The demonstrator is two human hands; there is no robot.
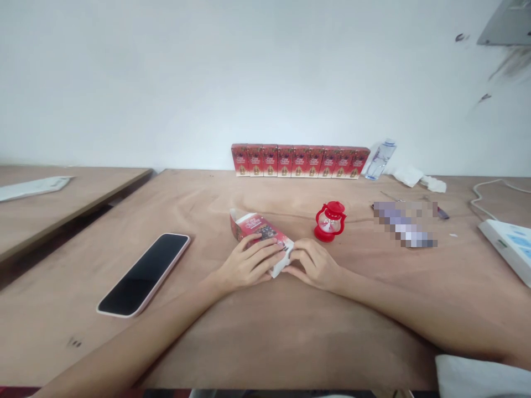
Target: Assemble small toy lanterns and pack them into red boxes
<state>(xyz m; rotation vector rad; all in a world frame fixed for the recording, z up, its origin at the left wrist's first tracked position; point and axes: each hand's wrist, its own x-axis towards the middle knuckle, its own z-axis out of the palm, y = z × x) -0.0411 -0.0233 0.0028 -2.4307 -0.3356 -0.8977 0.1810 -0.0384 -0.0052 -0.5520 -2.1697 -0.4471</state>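
A red printed cardboard box lies tilted over the wooden table in front of me, its far left end showing a raised flap. My left hand is closed over the box, fingers laid across its printed face and thumb underneath. At the white near-right end, my right hand pinches the cardboard edge between thumb and fingers. A small red lantern with a clear middle stands upright just beyond my right hand, touched by neither hand.
Several similar red boxes stand in a row against the wall. A clear bottle and crumpled white tissue are right of them. A phone lies at left, a white device with a cable at far right. A gap separates the left table.
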